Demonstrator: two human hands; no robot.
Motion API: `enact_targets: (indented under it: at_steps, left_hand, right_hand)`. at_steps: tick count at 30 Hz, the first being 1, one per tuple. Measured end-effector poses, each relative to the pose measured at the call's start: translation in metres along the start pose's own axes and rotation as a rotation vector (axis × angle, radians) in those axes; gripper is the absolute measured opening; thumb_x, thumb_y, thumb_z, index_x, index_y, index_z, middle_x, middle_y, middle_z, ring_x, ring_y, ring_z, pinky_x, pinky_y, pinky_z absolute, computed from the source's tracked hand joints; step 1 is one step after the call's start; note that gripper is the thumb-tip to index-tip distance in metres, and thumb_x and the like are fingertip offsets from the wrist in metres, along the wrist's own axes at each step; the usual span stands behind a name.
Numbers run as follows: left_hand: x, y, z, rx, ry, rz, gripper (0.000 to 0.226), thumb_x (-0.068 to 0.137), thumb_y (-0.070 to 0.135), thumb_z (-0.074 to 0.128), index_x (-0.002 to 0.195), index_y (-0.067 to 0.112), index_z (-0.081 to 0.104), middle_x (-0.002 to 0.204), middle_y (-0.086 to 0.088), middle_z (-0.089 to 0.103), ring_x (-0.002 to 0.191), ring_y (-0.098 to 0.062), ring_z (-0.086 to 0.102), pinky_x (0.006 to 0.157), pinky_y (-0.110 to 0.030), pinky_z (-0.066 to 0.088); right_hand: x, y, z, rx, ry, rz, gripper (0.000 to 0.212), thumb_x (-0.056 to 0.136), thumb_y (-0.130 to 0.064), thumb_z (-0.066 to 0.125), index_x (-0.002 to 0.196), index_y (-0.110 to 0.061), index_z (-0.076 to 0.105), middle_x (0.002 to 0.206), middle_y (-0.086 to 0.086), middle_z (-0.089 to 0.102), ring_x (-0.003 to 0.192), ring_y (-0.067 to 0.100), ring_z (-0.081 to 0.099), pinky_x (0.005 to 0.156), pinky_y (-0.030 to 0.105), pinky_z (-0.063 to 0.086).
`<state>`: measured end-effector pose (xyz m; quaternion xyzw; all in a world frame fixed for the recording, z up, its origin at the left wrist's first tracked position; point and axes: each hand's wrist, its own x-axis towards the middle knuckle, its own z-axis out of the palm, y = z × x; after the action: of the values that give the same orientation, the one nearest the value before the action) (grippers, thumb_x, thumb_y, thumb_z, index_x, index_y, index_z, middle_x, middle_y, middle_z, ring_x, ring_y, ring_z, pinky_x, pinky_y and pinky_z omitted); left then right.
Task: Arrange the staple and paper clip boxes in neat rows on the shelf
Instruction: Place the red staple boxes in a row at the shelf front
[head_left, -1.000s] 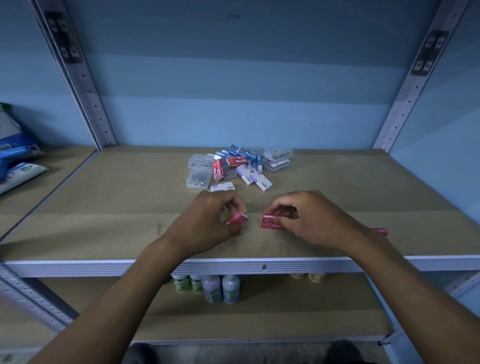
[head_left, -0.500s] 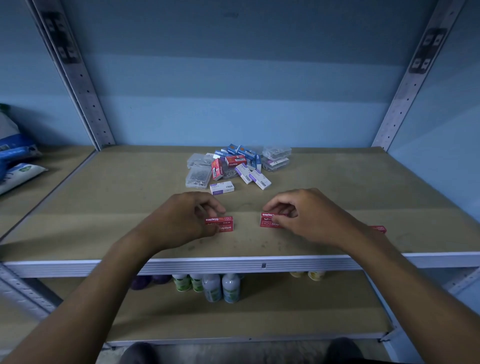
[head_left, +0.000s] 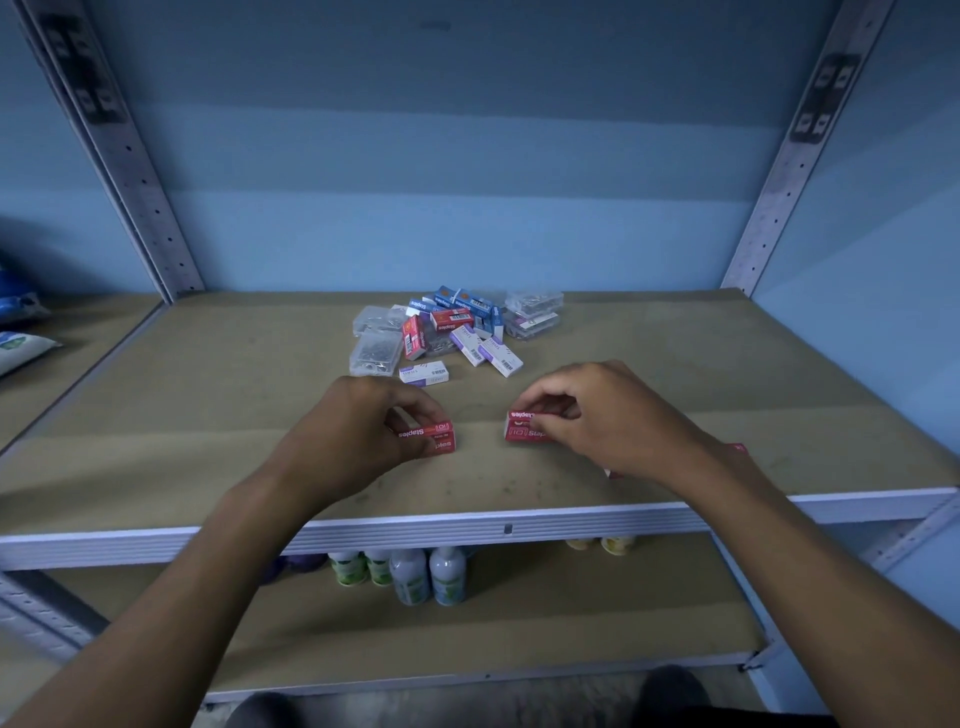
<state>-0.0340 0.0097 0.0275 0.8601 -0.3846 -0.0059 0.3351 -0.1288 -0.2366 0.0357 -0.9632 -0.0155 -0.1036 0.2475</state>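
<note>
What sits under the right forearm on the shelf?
A red staple box peeks out at the right forearm's far edge, with a sliver near. The rest is covered; whether this is one box or several cannot be told.

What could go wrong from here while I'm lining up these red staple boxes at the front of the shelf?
The right forearm lies over a third red box and could knock it off the shelf's front edge. The boxes pinched by the left hand and right hand sit apart, so the row may stay gappy.
</note>
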Motion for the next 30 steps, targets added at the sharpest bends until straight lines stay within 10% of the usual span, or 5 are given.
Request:
enact_targets:
  at_steps: [21,30]
  left_hand:
    - [0.078,0.091,0.104,-0.02,-0.001,0.181,0.022,0.079,0.02,0.078,0.098,0.029,0.076,0.093,0.014,0.071,0.073,0.003,0.062,0.065,-0.003,0.041]
    - [0.091,0.101,0.124,0.019,-0.071,0.232,0.026,0.078,0.017,0.078,0.102,0.029,0.076,0.095,0.009,0.072,0.076,-0.004,0.063,0.074,-0.025,0.052]
  right_hand:
    - [-0.062,0.095,-0.073,-0.079,0.14,0.207,0.02,0.085,-0.02,0.078,0.1,-0.032,0.079,0.095,-0.018,0.074,0.083,-0.007,0.065,0.079,0.012,0.052]
    - [-0.064,0.108,-0.075,-0.07,0.058,0.223,0.025,0.086,-0.012,0.072,0.103,-0.029,0.079,0.095,-0.016,0.074,0.083,-0.009,0.064,0.076,0.004,0.045]
